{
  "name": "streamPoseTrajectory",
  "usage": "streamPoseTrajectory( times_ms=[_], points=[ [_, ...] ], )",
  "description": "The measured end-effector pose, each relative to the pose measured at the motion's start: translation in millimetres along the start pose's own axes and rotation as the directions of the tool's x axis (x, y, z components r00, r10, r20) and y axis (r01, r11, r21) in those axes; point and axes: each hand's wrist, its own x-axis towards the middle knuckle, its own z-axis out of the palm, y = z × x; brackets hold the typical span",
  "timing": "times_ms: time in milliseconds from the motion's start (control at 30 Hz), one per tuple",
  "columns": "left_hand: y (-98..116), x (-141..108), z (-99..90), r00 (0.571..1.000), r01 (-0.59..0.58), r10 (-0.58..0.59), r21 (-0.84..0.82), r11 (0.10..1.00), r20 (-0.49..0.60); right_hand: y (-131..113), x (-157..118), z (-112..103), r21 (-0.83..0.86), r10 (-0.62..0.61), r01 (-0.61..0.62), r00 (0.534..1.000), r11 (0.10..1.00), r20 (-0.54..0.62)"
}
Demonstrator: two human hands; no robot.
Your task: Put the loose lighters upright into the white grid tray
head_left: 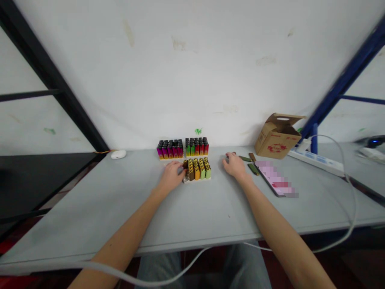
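Note:
My left hand [172, 176] is at the left side of a white tray [197, 181] of lighters standing upright in rows. Its fingers are closed on a brown lighter [185, 164] at the tray's back left corner. The other lighters [197, 171] there are brown, orange and pale green with gold tops. On the right, my right hand [235, 165] rests on the table with fingers curled; what they hold, if anything, is hidden. Just beyond it lie several loose green lighters [253, 169] and a brown one [252, 157].
Against the wall stand a block of purple lighters [170, 151] and a block of green and red lighters [197, 147]. To the right are a phone [275, 178], an open cardboard box [278, 140] and a power strip [319, 161]. A white case [118, 154] lies back left.

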Motion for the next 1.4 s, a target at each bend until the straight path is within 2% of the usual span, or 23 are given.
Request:
streamPoseTrajectory(
  times_ms=[100,200,367,533,633,733,800,900,1000,1100,1233,1400],
  points=[
    [0.8,-0.4,-0.3,1.000,0.003,-0.003,0.000,1.000,0.002,-14.4,-7.7,-7.1,0.083,-0.075,0.072,0.997,0.994,0.026],
    [0.7,-1.1,0.2,1.000,0.001,-0.001,-0.004,1.000,0.008,-23.4,-13.8,-10.1,0.130,-0.065,0.063,0.998,0.990,0.011],
    [1.3,-2.5,-1.0,1.000,-0.002,0.002,-0.009,1.000,0.003,-22.0,-16.5,-6.5,0.114,-0.069,0.075,0.996,0.991,-0.061],
    [2.5,-3.5,-2.0,1.000,-0.012,0.012,0.012,1.000,0.007,-16.8,-14.0,-1.2,0.061,-0.109,0.106,0.993,0.993,0.051],
    [3.7,-3.7,-1.3,1.000,-0.004,0.004,0.018,1.000,0.016,-16.2,-13.0,0.8,0.127,-0.080,0.074,0.996,0.989,0.041],
    [5.3,-4.1,-1.1,1.000,0.002,-0.002,0.020,1.000,0.015,-15.3,-11.4,5.7,0.297,-0.054,0.054,0.999,0.954,-0.007],
    [6.5,-4.6,-1.4,1.000,0.003,-0.003,0.024,1.000,0.012,-14.8,-8.7,11.3,0.477,-0.077,0.093,0.996,0.874,-0.054],
    [8.2,-5.3,-2.4,1.000,-0.003,0.003,0.026,1.000,0.009,-15.9,-2.9,19.0,0.748,-0.063,0.130,0.991,0.651,-0.118],
    [9.6,-6.1,-2.8,1.000,-0.010,0.010,0.032,0.999,0.000,-19.1,2.0,18.0,0.903,0.021,0.027,0.999,0.429,-0.040],
    [10.1,-6.5,-2.5,1.000,-0.016,0.017,0.032,0.999,-0.013,-22.1,2.9,8.0,0.955,0.050,-0.128,0.992,0.267,0.119],
    [9.3,-6.5,-1.4,0.999,-0.026,0.027,0.032,0.999,-0.021,-24.5,-1.1,-6.9,0.967,0.082,-0.247,0.967,0.063,0.241],
    [8.7,-6.5,-1.2,0.999,-0.025,0.025,0.035,0.999,-0.020,-26.4,-4.8,-19.4,0.928,-0.029,-0.353,0.936,-0.123,0.352]
  ],
)
